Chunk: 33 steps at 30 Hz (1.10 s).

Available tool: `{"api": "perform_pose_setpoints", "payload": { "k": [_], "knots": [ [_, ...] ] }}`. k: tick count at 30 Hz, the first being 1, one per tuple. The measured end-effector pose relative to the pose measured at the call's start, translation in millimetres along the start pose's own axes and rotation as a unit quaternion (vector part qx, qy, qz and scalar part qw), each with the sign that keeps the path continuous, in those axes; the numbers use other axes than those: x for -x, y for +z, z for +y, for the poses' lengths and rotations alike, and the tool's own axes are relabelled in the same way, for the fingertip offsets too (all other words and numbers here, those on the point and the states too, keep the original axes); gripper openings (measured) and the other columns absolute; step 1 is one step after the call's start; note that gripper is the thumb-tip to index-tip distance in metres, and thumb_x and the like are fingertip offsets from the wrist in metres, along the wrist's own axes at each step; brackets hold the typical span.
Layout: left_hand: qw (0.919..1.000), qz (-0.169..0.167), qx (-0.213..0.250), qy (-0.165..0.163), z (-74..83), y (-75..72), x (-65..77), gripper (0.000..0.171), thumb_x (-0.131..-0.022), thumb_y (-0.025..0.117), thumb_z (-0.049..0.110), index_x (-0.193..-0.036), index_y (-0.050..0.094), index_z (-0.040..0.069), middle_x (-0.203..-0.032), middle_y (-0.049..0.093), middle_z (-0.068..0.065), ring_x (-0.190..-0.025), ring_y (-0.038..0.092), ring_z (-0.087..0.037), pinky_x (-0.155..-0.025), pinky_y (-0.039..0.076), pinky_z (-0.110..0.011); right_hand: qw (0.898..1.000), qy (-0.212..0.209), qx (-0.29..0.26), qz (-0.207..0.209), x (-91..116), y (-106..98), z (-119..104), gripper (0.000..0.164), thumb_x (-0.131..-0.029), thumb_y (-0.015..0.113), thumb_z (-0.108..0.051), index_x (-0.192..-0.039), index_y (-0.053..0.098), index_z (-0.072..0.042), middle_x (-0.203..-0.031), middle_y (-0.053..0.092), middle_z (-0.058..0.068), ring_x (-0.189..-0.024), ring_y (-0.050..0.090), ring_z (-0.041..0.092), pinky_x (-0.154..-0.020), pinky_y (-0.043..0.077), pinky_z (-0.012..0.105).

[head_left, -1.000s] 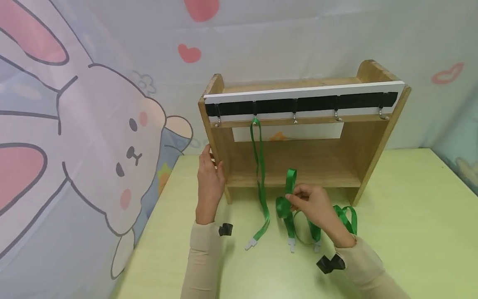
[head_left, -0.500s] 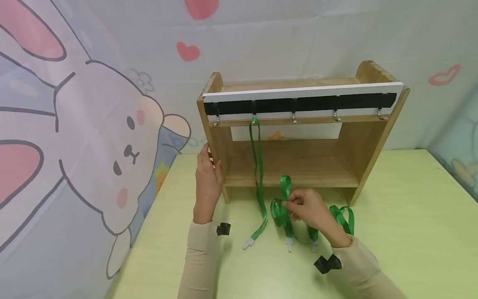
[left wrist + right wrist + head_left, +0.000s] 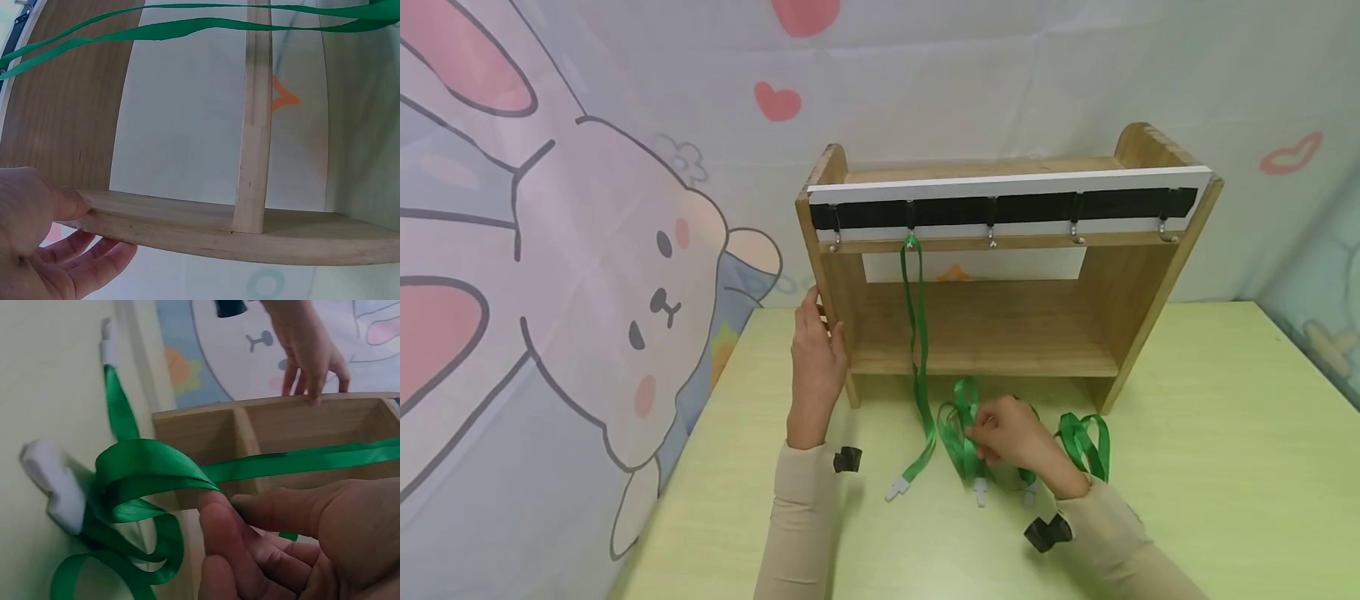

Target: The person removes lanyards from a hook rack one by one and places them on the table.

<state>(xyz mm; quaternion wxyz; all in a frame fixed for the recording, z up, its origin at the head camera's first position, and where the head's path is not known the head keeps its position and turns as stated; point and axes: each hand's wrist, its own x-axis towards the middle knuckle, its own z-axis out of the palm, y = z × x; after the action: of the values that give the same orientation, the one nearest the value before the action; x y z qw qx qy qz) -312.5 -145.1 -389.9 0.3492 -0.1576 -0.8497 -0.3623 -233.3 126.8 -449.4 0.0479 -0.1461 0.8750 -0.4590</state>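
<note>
My left hand (image 3: pixel 817 362) holds the left side panel (image 3: pixel 187 234) of a small wooden shelf (image 3: pixel 985 321), thumb on one face and fingers on the other. Low in front of the shelf, my right hand (image 3: pixel 1017 435) pinches a folded green lanyard (image 3: pixel 147 465) between thumb and fingers. Its white clip (image 3: pixel 981 492) points toward me near the tabletop. Another green lanyard (image 3: pixel 922 350) hangs from the second hook from the left, its white clip (image 3: pixel 898 488) lowest. My right hand partly covers a further lanyard whose white clip (image 3: pixel 1030 494) shows below.
A white rail (image 3: pixel 1000 179) with a black strip and several metal hooks (image 3: pixel 992 237) runs along the shelf's upper front. To the right of my right hand lies another looped green lanyard (image 3: pixel 1086 442) on the pale yellow table (image 3: pixel 1217 467). A printed cloth (image 3: pixel 1000 75) hangs behind.
My right hand has moved down and slightly left, lowering the pinched lanyard's loop toward the table. The left hand keeps its place on the shelf's side.
</note>
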Motion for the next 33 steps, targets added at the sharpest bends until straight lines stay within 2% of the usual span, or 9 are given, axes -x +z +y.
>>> {"api": "perform_pose_setpoints", "payload": {
  "k": [5,10,14,19,22,25,29,33],
  "knots": [
    [1.0000,-0.001,0.003,0.000,1.1,0.1,-1.5,0.052,-0.098,0.058,-0.007,-0.143,0.033,-0.009,-0.116,0.050,-0.031,-0.094,0.062,-0.043,-0.074,0.059,-0.047,0.999,-0.003,0.041,0.030,-2.9,10.7,6.0,0.023,-0.095,0.066,-0.001,-0.072,0.065,-0.004,-0.057,0.061,0.002,-0.046,0.061,0.020,-0.049,0.052,0.027],
    [1.0000,0.001,0.001,0.001,0.1,0.7,-1.7,0.052,-0.098,0.058,-0.007,-0.143,0.033,-0.010,-0.116,0.050,-0.031,-0.094,0.061,-0.042,-0.075,0.059,-0.047,0.994,0.013,0.093,0.049,-6.3,21.9,11.5,0.031,-0.093,0.067,-0.002,-0.064,0.063,-0.008,-0.053,0.057,-0.002,-0.043,0.051,0.011,-0.045,0.041,0.023],
    [1.0000,0.001,0.001,0.001,-0.4,0.6,-1.7,0.052,-0.098,0.058,-0.007,-0.143,0.033,-0.010,-0.116,0.050,-0.031,-0.094,0.061,-0.042,-0.074,0.059,-0.047,0.992,0.030,0.111,0.058,-7.7,27.8,15.2,0.036,-0.092,0.068,-0.002,-0.059,0.058,-0.010,-0.052,0.053,-0.004,-0.045,0.047,0.010,-0.045,0.038,0.024],
    [1.0000,0.001,0.002,0.002,0.1,0.1,-1.1,0.052,-0.098,0.058,-0.007,-0.143,0.033,-0.009,-0.115,0.050,-0.030,-0.093,0.062,-0.042,-0.072,0.059,-0.047,0.988,0.029,0.138,0.069,-5.5,30.2,16.3,0.041,-0.091,0.071,-0.003,-0.055,0.052,-0.012,-0.051,0.043,-0.004,-0.046,0.040,0.010,-0.044,0.034,0.023],
    [1.0000,0.000,0.001,0.002,0.0,0.4,-0.5,0.052,-0.098,0.058,-0.007,-0.143,0.033,-0.009,-0.116,0.050,-0.030,-0.093,0.061,-0.042,-0.072,0.059,-0.047,0.984,0.034,0.158,0.069,-4.3,29.8,16.4,0.039,-0.091,0.072,-0.007,-0.057,0.054,-0.011,-0.051,0.042,-0.004,-0.046,0.038,0.010,-0.043,0.032,0.022],
    [1.0000,-0.002,-0.001,0.002,-0.5,0.5,0.1,0.052,-0.098,0.058,-0.007,-0.143,0.032,-0.009,-0.117,0.050,-0.030,-0.093,0.061,-0.041,-0.073,0.059,-0.046,0.982,0.046,0.170,0.067,-3.8,28.0,16.3,0.029,-0.092,0.072,-0.010,-0.064,0.062,-0.009,-0.054,0.048,-0.004,-0.046,0.041,0.010,-0.042,0.034,0.022],
    [1.0000,0.001,0.000,0.004,-0.9,0.3,-0.2,0.053,-0.098,0.058,-0.008,-0.143,0.032,-0.009,-0.116,0.050,-0.030,-0.093,0.062,-0.041,-0.072,0.059,-0.046,0.982,0.057,0.170,0.068,-4.4,23.0,15.9,0.021,-0.092,0.071,-0.011,-0.072,0.070,-0.006,-0.054,0.050,-0.002,-0.045,0.042,0.011,-0.042,0.034,0.022],
    [1.0000,0.002,0.004,0.004,-1.4,0.7,-1.1,0.053,-0.097,0.058,-0.008,-0.143,0.033,-0.009,-0.116,0.050,-0.030,-0.092,0.061,-0.041,-0.071,0.059,-0.046,0.982,0.064,0.165,0.065,-6.6,16.2,14.9,0.020,-0.093,0.071,-0.012,-0.074,0.072,-0.005,-0.054,0.051,-0.001,-0.045,0.042,0.011,-0.042,0.034,0.023]
  ]
}}
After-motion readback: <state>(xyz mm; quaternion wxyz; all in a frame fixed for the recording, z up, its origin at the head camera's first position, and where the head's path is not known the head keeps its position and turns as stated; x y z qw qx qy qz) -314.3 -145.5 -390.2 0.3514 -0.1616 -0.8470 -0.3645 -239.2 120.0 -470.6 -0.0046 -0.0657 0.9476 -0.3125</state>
